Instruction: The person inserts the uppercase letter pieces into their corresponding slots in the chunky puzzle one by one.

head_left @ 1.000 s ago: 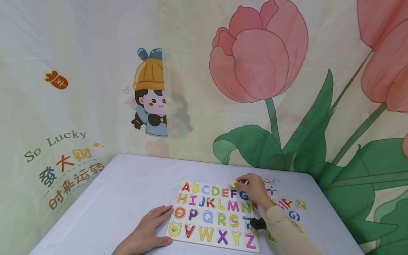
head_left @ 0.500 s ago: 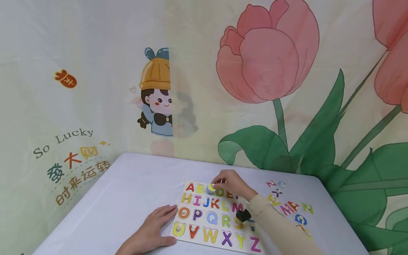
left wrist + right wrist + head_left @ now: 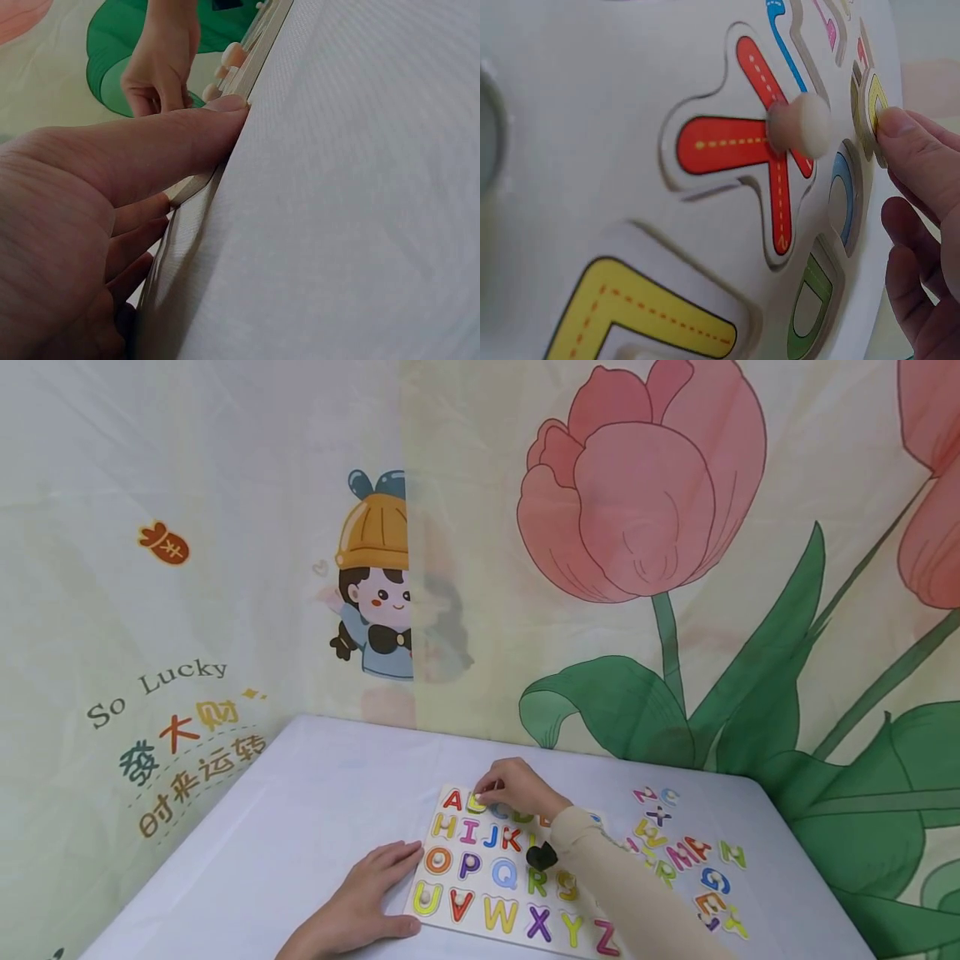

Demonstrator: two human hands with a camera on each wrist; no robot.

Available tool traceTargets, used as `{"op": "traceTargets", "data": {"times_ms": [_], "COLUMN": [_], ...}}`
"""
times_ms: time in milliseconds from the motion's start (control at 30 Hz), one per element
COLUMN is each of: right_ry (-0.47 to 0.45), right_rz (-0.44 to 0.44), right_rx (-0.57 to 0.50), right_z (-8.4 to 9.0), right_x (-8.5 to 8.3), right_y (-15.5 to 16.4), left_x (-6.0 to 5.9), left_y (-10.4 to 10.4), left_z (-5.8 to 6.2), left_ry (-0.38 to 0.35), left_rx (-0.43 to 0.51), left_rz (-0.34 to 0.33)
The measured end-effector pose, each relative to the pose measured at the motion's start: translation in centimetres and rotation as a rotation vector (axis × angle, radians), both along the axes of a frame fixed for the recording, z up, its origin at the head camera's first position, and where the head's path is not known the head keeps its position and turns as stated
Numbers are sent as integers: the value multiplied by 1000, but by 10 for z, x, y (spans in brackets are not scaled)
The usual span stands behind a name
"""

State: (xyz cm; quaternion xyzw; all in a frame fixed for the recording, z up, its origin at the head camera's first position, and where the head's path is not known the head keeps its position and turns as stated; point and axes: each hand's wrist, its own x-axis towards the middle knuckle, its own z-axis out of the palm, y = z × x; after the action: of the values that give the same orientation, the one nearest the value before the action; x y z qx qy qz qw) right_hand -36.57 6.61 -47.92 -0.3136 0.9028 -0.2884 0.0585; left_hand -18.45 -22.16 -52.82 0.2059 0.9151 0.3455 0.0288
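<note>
A wooden alphabet puzzle board lies on the white table. My right hand is over its top row, pinching a yellow letter piece by thumb and fingers. In the right wrist view the piece stands right at the B recess, slightly tilted, its knob hidden by the fingers. My left hand rests at the board's left edge, fingers extended, with the thumb lying along the rim in the left wrist view. Knobbed pieces sit in several recesses, among them a red K, an orange O and a purple P.
Several loose letter pieces lie scattered right of the board, including a blue G, a green N and a purple X. A curtain with printed tulips hangs behind the table. A black wrist device overlaps the board.
My right hand has carried the yellow piece leftward from the board's upper right corner, across the top row, to the B recess. My left hand has stayed at the board's left edge.
</note>
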Motion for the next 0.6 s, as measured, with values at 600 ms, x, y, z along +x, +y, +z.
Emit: {"op": "traceTargets", "data": {"times_ms": [600], "right_ry": [0], "right_rz": [-11], "right_rx": [32], "right_z": [-6], "right_x": [5], "right_y": [-8], "left_x": [1], "left_y": [0], "left_z": [1], "left_ry": [-4], "left_rx": [-12], "left_rz": [0]}}
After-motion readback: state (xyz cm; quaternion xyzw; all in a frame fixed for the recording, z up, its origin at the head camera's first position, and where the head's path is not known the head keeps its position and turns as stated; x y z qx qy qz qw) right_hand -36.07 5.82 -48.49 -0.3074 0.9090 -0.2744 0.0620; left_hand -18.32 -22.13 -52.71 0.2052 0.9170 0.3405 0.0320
